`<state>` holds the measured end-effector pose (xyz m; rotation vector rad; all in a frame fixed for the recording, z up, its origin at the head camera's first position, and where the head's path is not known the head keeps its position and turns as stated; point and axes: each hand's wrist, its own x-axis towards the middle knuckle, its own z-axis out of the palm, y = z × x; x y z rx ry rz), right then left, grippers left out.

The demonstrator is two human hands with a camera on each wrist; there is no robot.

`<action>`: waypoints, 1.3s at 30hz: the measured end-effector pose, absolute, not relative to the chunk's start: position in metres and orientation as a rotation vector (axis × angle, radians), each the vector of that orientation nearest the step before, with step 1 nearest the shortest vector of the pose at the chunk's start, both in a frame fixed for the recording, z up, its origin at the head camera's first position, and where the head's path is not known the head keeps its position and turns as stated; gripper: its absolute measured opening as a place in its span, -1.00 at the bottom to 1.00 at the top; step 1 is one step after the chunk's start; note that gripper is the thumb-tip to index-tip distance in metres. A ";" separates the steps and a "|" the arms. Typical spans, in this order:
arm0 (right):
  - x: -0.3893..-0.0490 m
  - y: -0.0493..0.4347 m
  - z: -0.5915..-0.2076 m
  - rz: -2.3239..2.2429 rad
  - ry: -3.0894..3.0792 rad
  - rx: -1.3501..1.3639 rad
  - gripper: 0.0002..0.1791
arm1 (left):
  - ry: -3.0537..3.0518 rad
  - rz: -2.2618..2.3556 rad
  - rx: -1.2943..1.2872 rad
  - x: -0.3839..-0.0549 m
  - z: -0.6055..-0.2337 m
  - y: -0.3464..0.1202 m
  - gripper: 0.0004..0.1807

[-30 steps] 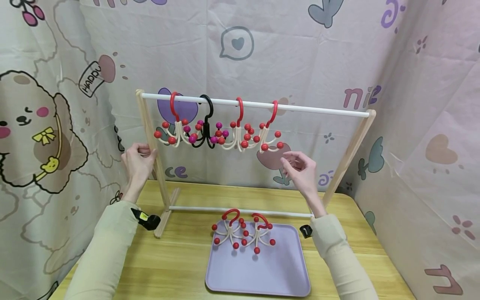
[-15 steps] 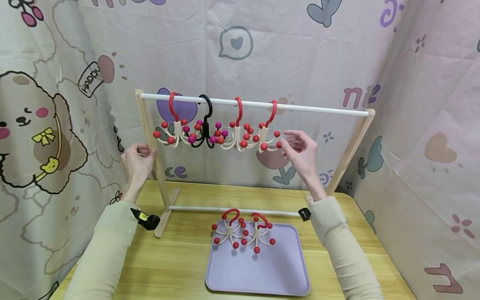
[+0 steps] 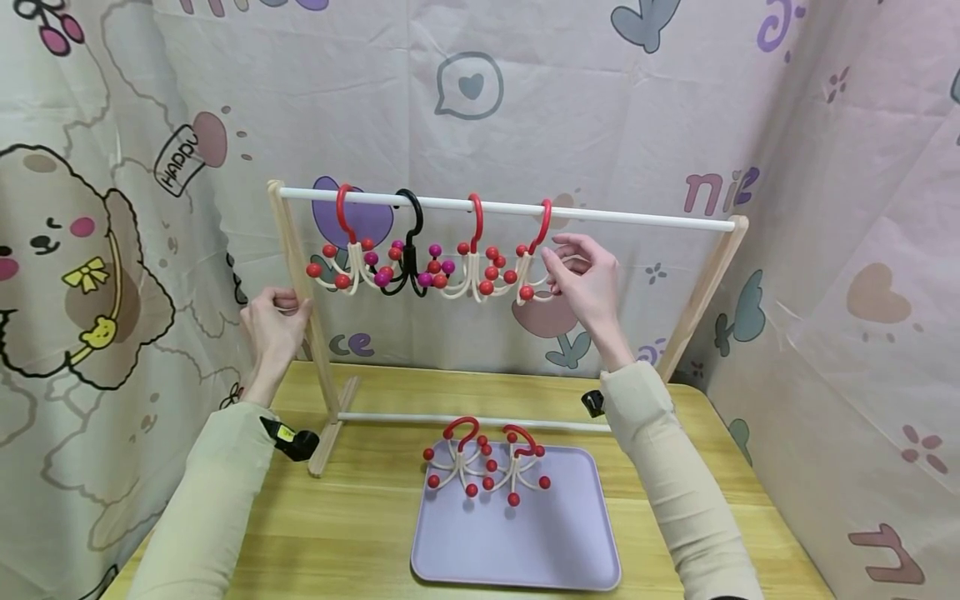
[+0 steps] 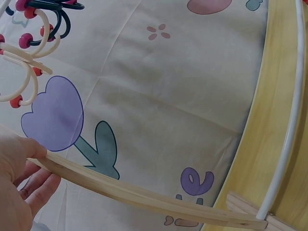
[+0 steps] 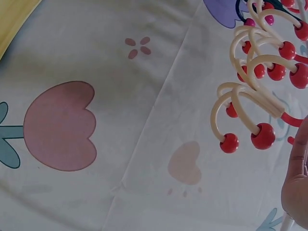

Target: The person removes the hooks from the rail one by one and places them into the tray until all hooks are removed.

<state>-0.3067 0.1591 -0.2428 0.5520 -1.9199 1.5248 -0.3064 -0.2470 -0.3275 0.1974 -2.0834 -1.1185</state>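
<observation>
My left hand pinches the left wooden post of a rack, thumb on one side and fingers on the other. My right hand, thumb and fingers loosely bent, is right at the rightmost red-hooked claw hanger and covers some of its red balls. In the right wrist view that hanger's cream arms show, while most of the hand lies outside the picture. Further left on the white rail hang another red-hooked hanger, a black hanger with magenta balls, and a third red-hooked one.
A lilac tray on the wooden table bears two more red-hooked hangers at its far edge. The rack's lower white bar runs behind it. Patterned curtains enclose the table's back and sides.
My right hand has moved up and left, from beside the rightmost hanger to overlapping its right side. My left hand stays on the post.
</observation>
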 end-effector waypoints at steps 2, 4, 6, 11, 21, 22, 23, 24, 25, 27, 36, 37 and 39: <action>-0.307 0.157 -0.240 1.513 -1.943 0.544 -0.64 | -2.088 -1.105 0.200 -0.306 -0.328 -0.247 -0.70; -0.307 0.155 -0.237 1.506 -1.961 0.537 -0.64 | -2.087 -1.090 0.203 -0.307 -0.328 -0.247 -0.71; -0.307 0.152 -0.234 1.516 -1.962 0.538 -0.64 | -2.088 -1.077 0.207 -0.307 -0.328 -0.247 -0.71; -0.308 0.147 -0.230 1.551 -1.935 0.540 -0.67 | -2.092 -1.076 0.213 -0.307 -0.327 -0.248 -0.72; -0.318 0.147 -0.231 1.537 -1.932 0.565 -0.71 | -2.092 -1.107 0.214 -0.307 -0.327 -0.247 -0.71; -0.319 0.147 -0.231 1.535 -1.936 0.571 -0.71 | -2.092 -1.113 0.212 -0.306 -0.327 -0.247 -0.71; -0.319 0.147 -0.230 1.537 -1.939 0.573 -0.71 | -2.092 -1.117 0.210 -0.306 -0.327 -0.247 -0.71; -0.319 0.147 -0.230 1.539 -1.941 0.575 -0.71 | -2.092 -1.120 0.207 -0.306 -0.327 -0.247 -0.70; -0.319 0.146 -0.230 1.538 -1.942 0.578 -0.72 | -2.092 -1.116 0.206 -0.306 -0.326 -0.247 -0.71; -0.319 0.146 -0.230 1.536 -1.940 0.583 -0.73 | -2.097 -1.108 0.207 -0.306 -0.326 -0.247 -0.71; -0.312 0.143 -0.225 1.532 -1.930 0.562 -0.77 | -2.105 -1.079 0.209 -0.306 -0.327 -0.247 -0.72; -0.308 0.141 -0.223 1.531 -1.925 0.564 -0.77 | -2.103 -1.076 0.207 -0.306 -0.327 -0.247 -0.72; -0.300 0.139 -0.219 1.531 -1.908 0.572 -0.77 | -2.100 -1.071 0.205 -0.306 -0.327 -0.248 -0.72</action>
